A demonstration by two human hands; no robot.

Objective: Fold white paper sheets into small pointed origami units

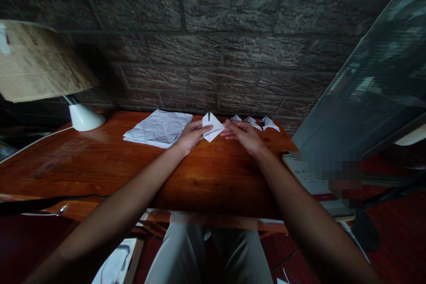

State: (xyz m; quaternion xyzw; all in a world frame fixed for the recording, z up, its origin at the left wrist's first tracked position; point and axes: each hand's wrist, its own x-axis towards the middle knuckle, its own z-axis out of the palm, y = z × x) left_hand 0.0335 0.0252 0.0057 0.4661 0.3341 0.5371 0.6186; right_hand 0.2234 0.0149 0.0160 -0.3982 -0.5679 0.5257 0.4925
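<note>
A small piece of white folded paper (210, 120), roughly diamond-shaped with a slit at its top, is held up above the wooden table. My left hand (193, 134) pinches its left side, the thumb lying across the front. At the paper's right corner, my right hand (242, 134) has its fingers pressed together on the tip. Left of my hands lies a stack of creased white paper sheets (158, 128). Beyond my right hand several folded paper pieces stand in a row, the clearest being a folded paper piece (270, 124) at the right end.
A lamp with a white base (84, 117) and a newspaper-print shade (43, 62) stands at the left. The wooden table (213, 177) ends against a dark brick wall (199, 49). A phone (316, 182) with a lit screen lies at the right edge, beside a translucent panel (353, 84).
</note>
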